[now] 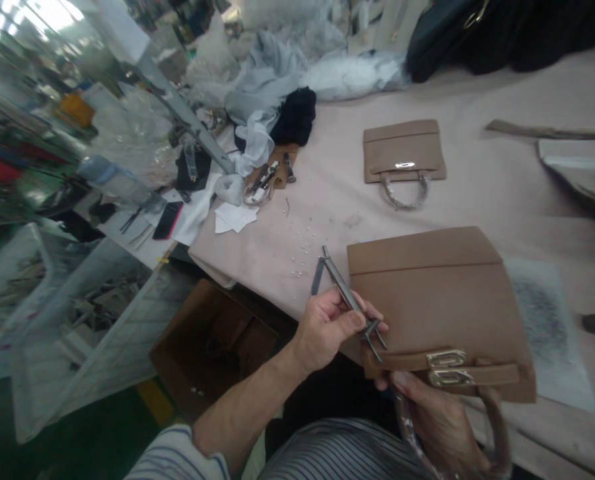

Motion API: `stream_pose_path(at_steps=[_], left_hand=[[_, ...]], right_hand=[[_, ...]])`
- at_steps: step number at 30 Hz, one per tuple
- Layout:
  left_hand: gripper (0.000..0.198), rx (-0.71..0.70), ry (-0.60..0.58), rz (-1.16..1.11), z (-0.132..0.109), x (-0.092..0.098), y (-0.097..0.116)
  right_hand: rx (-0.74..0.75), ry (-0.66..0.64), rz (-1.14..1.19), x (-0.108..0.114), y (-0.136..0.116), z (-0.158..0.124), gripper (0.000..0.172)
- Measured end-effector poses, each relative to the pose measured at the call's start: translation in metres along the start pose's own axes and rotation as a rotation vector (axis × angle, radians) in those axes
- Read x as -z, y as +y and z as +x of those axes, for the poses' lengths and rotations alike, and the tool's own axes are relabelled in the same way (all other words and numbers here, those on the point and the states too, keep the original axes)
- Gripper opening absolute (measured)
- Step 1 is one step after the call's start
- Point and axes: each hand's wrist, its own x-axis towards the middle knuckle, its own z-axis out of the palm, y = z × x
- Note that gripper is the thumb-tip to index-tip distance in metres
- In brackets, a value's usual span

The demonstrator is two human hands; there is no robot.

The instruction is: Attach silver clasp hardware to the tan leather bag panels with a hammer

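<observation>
A large brown handbag panel [432, 300] lies at the table's near edge, with gold hardware [450, 368] on its strap and curved handles toward me. My left hand [330, 327] is closed around a metal divider-like tool [344, 287], whose two thin points rest near the bag's lower left corner. Beside that corner, my right hand [434, 417] reaches through the wrapped handle, its thumb and fingers pinching the edge by the strap end.
A smaller brown bag [402, 152] lies farther back. Tools [267, 179], white paper [236, 217] and tiny white bits are to the left. A speckled sheet [547, 327] sits right of the large bag. Below the table edge stands an open cardboard box [177, 357].
</observation>
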Motion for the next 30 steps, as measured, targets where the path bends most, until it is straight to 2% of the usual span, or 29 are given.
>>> stream_pose_path(at_steps=[6,10,14,18,25,30], left_hand=[[0.037,-0.035,-0.043,0.048,-0.007,-0.006,0.003],[0.039,-0.057,-0.024,0.094,-0.011,-0.009,0.004],[0.042,-0.064,-0.004,0.136,-0.014,-0.010,0.004],[0.040,-0.086,0.000,0.196,-0.019,-0.011,0.003],[0.020,-0.238,-0.076,0.520,-0.024,-0.011,0.009],[0.014,-0.337,-0.127,0.770,0.001,-0.013,0.022]], right_hand=[[0.054,-0.004,0.028,-0.001,0.000,-0.005,0.028],[0.050,-0.034,0.061,-0.001,0.005,-0.007,0.033],[0.072,-0.004,0.083,-0.004,0.002,-0.011,0.035],[0.013,0.022,0.035,-0.003,0.000,-0.015,0.034],[0.091,0.038,0.039,-0.004,0.006,-0.013,0.030],[0.074,0.131,0.107,-0.016,-0.013,-0.001,0.039]])
